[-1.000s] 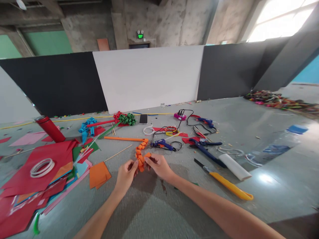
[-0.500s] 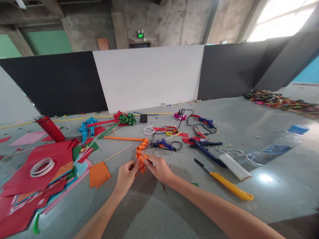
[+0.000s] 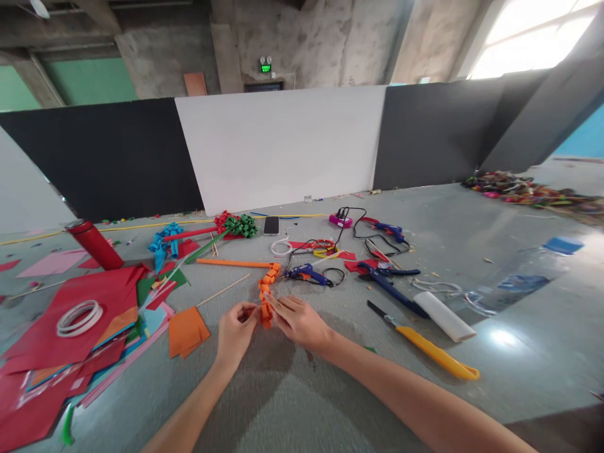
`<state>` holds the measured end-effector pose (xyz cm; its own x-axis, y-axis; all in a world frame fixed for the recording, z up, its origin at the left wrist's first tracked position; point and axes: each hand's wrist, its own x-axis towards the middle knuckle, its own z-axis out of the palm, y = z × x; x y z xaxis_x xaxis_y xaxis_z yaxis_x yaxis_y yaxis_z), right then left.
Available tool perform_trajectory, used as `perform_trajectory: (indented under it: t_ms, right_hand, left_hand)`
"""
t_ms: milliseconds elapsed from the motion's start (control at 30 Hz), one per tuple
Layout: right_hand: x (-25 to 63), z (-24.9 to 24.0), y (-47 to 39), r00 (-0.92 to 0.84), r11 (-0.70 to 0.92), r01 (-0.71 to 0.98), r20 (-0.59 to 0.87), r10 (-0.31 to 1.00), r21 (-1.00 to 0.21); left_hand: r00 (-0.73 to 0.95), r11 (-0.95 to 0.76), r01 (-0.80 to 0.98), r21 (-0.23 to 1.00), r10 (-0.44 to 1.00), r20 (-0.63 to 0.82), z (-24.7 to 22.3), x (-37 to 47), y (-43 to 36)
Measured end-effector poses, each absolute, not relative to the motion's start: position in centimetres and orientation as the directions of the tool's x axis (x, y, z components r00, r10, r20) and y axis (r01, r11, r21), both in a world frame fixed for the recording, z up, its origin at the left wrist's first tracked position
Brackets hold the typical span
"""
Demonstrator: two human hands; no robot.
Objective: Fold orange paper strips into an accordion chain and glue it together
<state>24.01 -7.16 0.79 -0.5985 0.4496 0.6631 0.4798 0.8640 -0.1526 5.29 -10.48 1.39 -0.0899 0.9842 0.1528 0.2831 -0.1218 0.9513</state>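
An orange folded-paper chain (image 3: 265, 290) hangs down toward me from the right end of an orange paper stick (image 3: 234, 262) lying on the floor. My left hand (image 3: 237, 327) is closed, thumb and fingers pinching the lower left side of the chain. On its other side my right hand (image 3: 298, 321) is closed too, thumb and forefinger gripping the chain's folds. Its fingers hide part of the lower links. A small pile of orange paper squares (image 3: 187, 331) lies to the left of my left hand. Behind my right hand rests a blue hot glue gun (image 3: 309, 274).
Red paper sheets (image 3: 108, 292) carry white tape rolls (image 3: 79, 318) on the left, near a red flask (image 3: 97, 244). To the right lie blue pliers (image 3: 394, 289), a yellow-handled cutter (image 3: 436, 352), a white roll (image 3: 445, 316) and a clear bottle (image 3: 523, 277). A phone (image 3: 271, 225) lies farther back.
My right hand has shifted slightly, its fingers now lying farther over the chain. My left hand has drawn a little to the left. The chain's lower end looks narrower.
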Motion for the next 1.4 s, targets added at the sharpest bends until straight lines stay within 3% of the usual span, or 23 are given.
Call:
perform_trajectory:
  t_ms: [200, 367, 500, 600, 733, 1000, 1400]
  right_hand:
    - [23.7, 0.4, -7.5, -0.673, 0.928, 0.344, 0.651, 0.352, -0.146]
    - [23.9, 1.1, -8.1, -0.620, 0.856, 0.231, 0.608, 0.496, -0.462]
    - [24.0, 1.3, -8.1, -0.592, 0.770, 0.139, 0.571, 0.569, -0.623]
    - [23.8, 1.2, -7.9, -0.589, 0.665, 0.073, 0.506, 0.630, -0.743]
    - [23.4, 1.4, -7.9, -0.542, 0.490, 0.062, 0.383, 0.748, -0.869]
    - [23.3, 1.8, -7.4, -0.442, 0.400, 0.055, 0.337, 0.831, -0.915]
    - [23.4, 1.0, -6.8, -0.457, 0.350, -0.019, 0.319, 0.830, -0.937]
  left_hand:
    - [-0.113, -0.181, 0.276, 0.944, 0.969, 0.219, 1.5, 5.5, -10.8]
    - [-0.173, -0.118, 0.089, 0.989, 0.976, 0.132, 0.7, 5.6, -10.3]
    - [-0.120, -0.081, 0.015, 0.997, 0.989, 0.082, 0.4, 5.6, -10.2]
    - [-0.107, -0.106, 0.040, 0.994, 0.988, 0.109, 0.7, 5.6, -10.4]
    - [-0.058, -0.245, 0.192, 0.950, 0.964, 0.260, 1.1, 5.6, -10.9]
    - [0.094, -0.478, 0.400, 0.782, 0.870, 0.483, 1.1, 6.0, -11.3]
    - [0.243, -0.579, 0.458, 0.674, 0.811, 0.532, 0.8, 5.8, -11.1]
